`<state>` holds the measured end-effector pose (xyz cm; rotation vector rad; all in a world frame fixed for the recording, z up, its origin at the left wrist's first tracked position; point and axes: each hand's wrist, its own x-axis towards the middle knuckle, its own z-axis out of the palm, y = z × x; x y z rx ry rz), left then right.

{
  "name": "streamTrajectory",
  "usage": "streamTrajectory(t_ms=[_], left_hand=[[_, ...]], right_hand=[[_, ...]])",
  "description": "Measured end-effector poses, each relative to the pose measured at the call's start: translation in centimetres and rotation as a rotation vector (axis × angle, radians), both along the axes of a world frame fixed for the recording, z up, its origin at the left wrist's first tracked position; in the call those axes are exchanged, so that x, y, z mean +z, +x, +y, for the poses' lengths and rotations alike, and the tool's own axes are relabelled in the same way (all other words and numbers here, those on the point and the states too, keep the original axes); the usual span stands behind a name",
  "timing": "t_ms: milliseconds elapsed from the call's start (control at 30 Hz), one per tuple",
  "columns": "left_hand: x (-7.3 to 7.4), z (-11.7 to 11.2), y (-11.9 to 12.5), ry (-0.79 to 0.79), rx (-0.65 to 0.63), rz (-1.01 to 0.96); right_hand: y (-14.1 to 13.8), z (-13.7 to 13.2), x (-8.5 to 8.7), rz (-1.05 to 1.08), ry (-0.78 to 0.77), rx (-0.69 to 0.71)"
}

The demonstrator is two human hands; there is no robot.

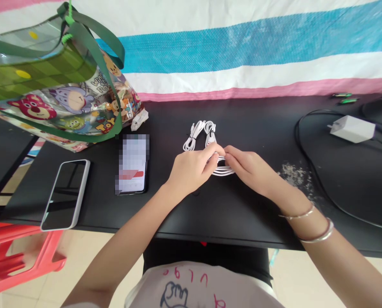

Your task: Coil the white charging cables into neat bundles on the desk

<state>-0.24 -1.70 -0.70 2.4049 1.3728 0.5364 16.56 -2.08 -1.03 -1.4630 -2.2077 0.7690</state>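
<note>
A coiled white cable (223,171) lies low over the black table, with loops showing below and between my fingers. My left hand (193,166) is closed on its left side, thumb and fingers pinched together. From the right, my right hand (246,164) pinches the same coil, its fingertips almost meeting those of the left. Just beyond my hands rest two bundled white cables, the left bundle (193,136) and the right bundle (210,130), each bound with a dark tie. My left fingers partly cover the near end of the right bundle.
Left of my hands lie a lit phone (133,164) and a dark-screened phone (65,194) near the edge. A clear cartoon bag (75,102) stands behind them. At right are a white power adapter (353,129), black cable (312,158) and pale scraps (295,175). A red stool (46,261) stands lower left.
</note>
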Motion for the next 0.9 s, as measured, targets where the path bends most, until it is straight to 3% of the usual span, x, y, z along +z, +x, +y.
streamTrajectory(t_ms=[533,900], left_hand=[[0.19,0.13,0.05,-0.103,-0.013,0.081],[0.34,0.12,0.02,-0.090,-0.025,0.113]], right_hand=[[0.06,0.12,-0.23,-0.038,-0.013,0.018],[0.02,0.08,-0.33,-0.028,-0.001,0.022]])
